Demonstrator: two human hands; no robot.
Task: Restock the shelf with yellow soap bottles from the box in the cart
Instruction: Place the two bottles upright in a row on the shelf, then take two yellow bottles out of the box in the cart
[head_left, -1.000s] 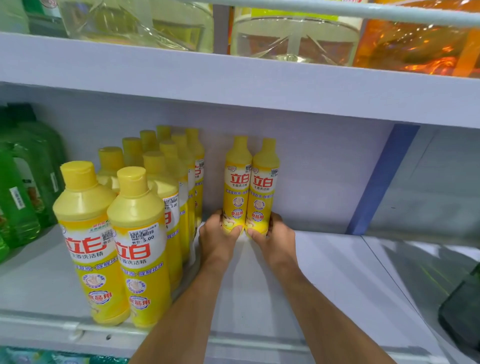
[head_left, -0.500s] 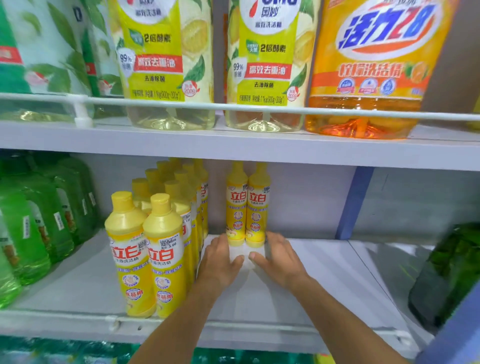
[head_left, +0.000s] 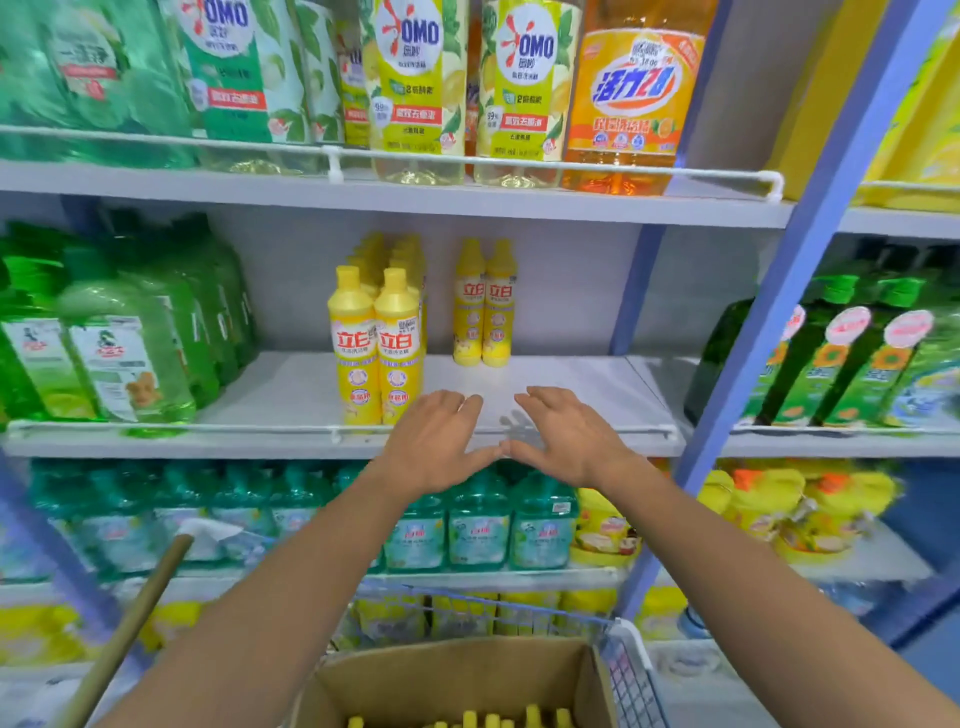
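Shop aisle, white shelves (head_left: 571, 384) with wire front rails (head_left: 156, 137); packed rows of identical detergent bottles (head_left: 415, 88) along the top, perhaps a price sticker (head_left: 649, 52) on the orange bottle (head_left: 628, 109); wire cart (head_left: 631, 670) carrying a cardboard box (head_left: 457, 675), bottom centre

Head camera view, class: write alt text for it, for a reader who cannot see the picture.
A person's open left hand and right hand hover before a shop shelf, where two yellow soap bottles stand at the back, apart from a double row of the same bottles. Below, a cardboard box in a cart holds more yellow-capped bottles.
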